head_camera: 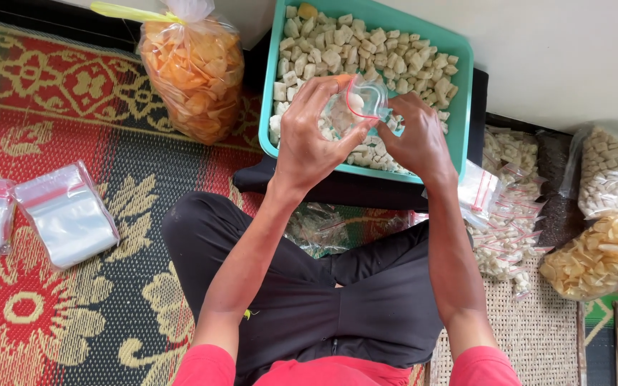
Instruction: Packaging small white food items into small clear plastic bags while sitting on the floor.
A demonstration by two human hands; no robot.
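My left hand [309,139] and my right hand [415,137] together hold a small clear zip bag [357,104] with a red seal strip, its mouth open, over a teal tray [463,93]. The bag holds a few pale cube-shaped crackers. The tray is filled with several pale cube crackers [352,39] and rests on a black stand. My right fingers pinch the bag's right edge; my left fingers grip its left side.
Two stacks of empty zip bags [66,214] lie on the patterned mat at left. A large bag of orange chips [193,68] stands behind them. Filled small packets [506,229] pile up at right, beside bags of crackers [613,171] and yellow chips [599,257].
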